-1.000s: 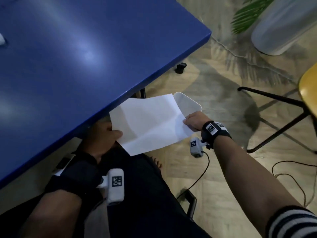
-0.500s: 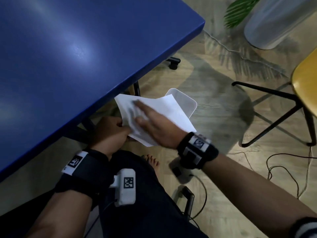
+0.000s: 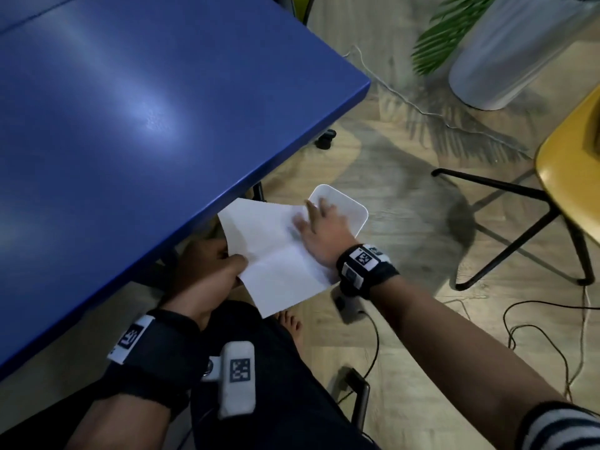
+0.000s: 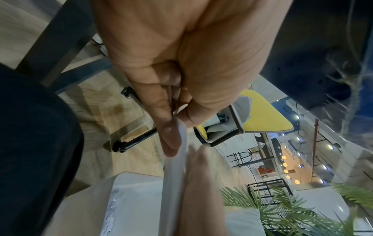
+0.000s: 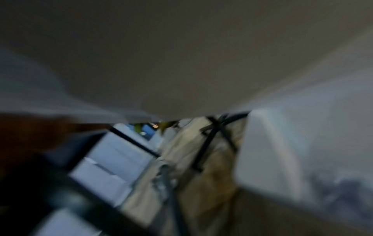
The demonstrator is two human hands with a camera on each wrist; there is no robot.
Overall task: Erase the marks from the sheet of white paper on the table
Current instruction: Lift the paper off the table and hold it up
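On your left, the blue table (image 3: 146, 125) fills the view; its near edge runs diagonally and overhangs your lap. Just below that edge, your left hand (image 3: 207, 271) pinches the left side of the sheet of white paper (image 3: 272, 254) between thumb and fingers; the left wrist view shows the paper's edge clamped there. So the sheet is off the table, held in the air above your knees. Further right, your right hand (image 3: 319, 230) lies flat on the sheet's far right part, fingers straight and spread, blurred as if brushing across it. No marks show on the visible side, and I see no eraser, so the erasing looks finished; clearing crumbs seems to be the step in hand. Directly beneath that hand stands a white bin (image 3: 352, 211) on the floor. To the right is open wooden floor with cables (image 3: 519, 323), then a yellow chair (image 3: 571, 177), well apart. There is room to the right; the table edge crowds you on the left.
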